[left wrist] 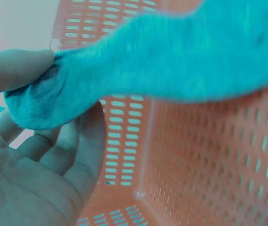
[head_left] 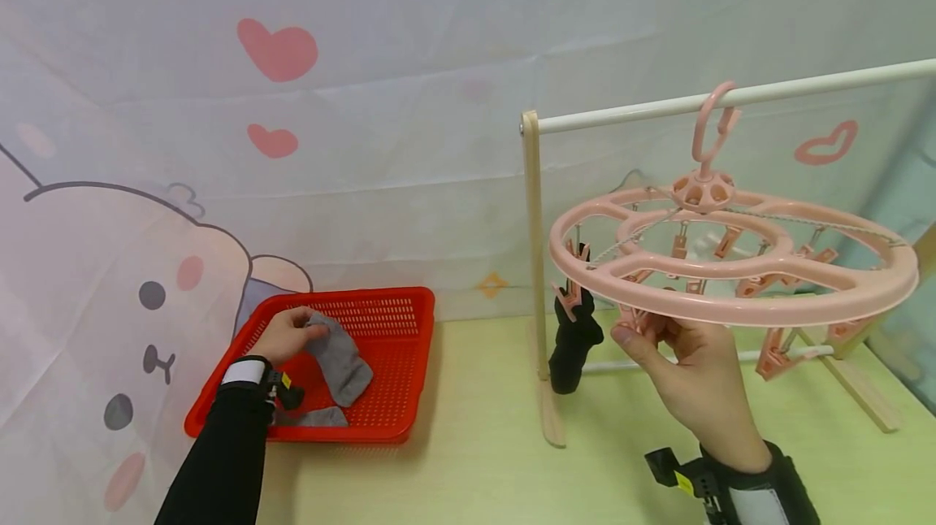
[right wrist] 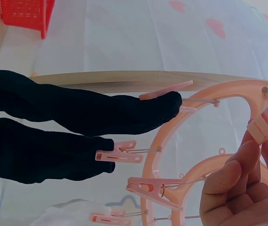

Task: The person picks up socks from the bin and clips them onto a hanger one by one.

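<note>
My left hand (head_left: 283, 336) pinches one end of a grey sock (head_left: 340, 362) above the red basket (head_left: 398, 419); in the left wrist view the sock (left wrist: 171, 56) looks teal and stretches away from the thumb and fingers. A second grey piece (head_left: 322, 418) lies in the basket. At the near-left rim of the round pink clip hanger (head_left: 731, 312), my right hand (head_left: 695, 375) holds a pink clothespin (right wrist: 264, 123) between thumb and fingers. Two black socks (right wrist: 77, 106) hang from other clips, seen apart in the right wrist view.
The hanger's hook (head_left: 705, 131) sits over a white rod (head_left: 621, 115) on a wooden stand (head_left: 537, 265). More pink clips (head_left: 778, 354) dangle around the rings. Something white (right wrist: 73, 214) hangs by one clip. A printed cloth (head_left: 439, 143) covers the wall behind the pale green table (head_left: 468, 460).
</note>
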### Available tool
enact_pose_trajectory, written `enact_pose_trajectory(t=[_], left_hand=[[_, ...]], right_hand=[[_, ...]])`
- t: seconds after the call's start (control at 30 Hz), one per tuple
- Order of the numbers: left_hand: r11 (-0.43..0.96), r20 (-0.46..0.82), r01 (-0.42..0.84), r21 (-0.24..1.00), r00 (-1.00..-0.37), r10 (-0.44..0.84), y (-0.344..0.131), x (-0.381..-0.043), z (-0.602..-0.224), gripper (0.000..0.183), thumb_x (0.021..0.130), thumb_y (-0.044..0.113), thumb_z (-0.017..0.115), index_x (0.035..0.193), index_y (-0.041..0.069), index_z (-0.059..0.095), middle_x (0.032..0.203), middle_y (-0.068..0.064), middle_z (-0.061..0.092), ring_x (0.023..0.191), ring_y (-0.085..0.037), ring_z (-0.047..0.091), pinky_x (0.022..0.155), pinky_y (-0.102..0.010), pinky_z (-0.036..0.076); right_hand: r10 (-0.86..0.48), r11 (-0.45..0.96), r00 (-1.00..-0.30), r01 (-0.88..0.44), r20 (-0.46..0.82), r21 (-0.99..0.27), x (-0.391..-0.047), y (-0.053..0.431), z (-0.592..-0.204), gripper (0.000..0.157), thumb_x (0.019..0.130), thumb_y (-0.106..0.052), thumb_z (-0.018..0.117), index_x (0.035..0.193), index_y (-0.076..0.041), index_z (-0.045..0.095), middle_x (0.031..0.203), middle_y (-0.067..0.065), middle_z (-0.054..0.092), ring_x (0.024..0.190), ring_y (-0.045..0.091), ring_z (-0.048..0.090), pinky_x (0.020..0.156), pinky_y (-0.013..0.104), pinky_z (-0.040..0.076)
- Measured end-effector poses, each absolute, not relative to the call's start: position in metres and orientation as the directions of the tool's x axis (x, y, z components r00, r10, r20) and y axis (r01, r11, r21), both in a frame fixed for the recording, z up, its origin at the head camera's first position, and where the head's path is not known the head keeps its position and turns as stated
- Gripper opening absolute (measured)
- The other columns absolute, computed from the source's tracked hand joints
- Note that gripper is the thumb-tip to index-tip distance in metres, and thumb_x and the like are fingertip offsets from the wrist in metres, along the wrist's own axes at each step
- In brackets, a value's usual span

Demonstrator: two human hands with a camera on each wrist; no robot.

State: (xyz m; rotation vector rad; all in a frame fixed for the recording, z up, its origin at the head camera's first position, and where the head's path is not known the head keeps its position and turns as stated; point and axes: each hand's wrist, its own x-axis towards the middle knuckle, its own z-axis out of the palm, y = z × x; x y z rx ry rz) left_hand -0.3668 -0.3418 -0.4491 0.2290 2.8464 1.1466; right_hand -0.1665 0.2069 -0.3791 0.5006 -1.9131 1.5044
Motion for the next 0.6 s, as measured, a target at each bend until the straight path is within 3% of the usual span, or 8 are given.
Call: enact_pose_trajectory(t=[0.23, 0.4, 0.6], left_hand=[[0.623, -0.002, 0.047, 0.781, -0.997, 0.077, -0.336, -0.362, -0.444, 0.039, 0.091, 0.038, 0.062, 0.111, 0.005, 0.057, 0.108, -0.016, 0.056, 0.089, -0.027, 0.051, 0.072, -0.034, 0.048], [0.624, 0.031, 0.047, 0.780, -0.999, 0.037, -0.335, -0.362, -0.448, 0.043, 0.092, 0.043, 0.059, 0.109, 0.004, 0.058, 0.102, -0.016, 0.060, 0.087, -0.026, 0.053, 0.070, -0.033, 0.049], [0.632, 0.073, 0.030, 0.775, -0.997, -0.041, -0.334, -0.363, -0.449, 0.041, 0.090, 0.044, 0.061, 0.109, 0.007, 0.059, 0.105, -0.017, 0.060, 0.090, -0.028, 0.051, 0.072, -0.034, 0.049]], right_hand=[[0.086, 0.272, -0.709, -0.659, 0.700, -0.701, -0.162, 0.205, -0.372, 0.033, 0.077, 0.012, 0.067, 0.107, 0.000, 0.063, 0.077, 0.002, 0.060, 0.067, 0.016, 0.051, 0.054, 0.023, 0.043], [0.088, 0.307, -0.713, -0.644, 0.695, -0.700, -0.148, 0.197, -0.352, 0.027, 0.078, 0.012, 0.066, 0.104, 0.004, 0.063, 0.074, 0.000, 0.058, 0.065, 0.016, 0.051, 0.054, 0.023, 0.043], [0.094, 0.309, -0.718, -0.637, 0.689, -0.706, -0.151, 0.199, -0.357, 0.029, 0.078, 0.012, 0.067, 0.105, 0.002, 0.063, 0.075, 0.000, 0.058, 0.066, 0.016, 0.051, 0.054, 0.023, 0.043]])
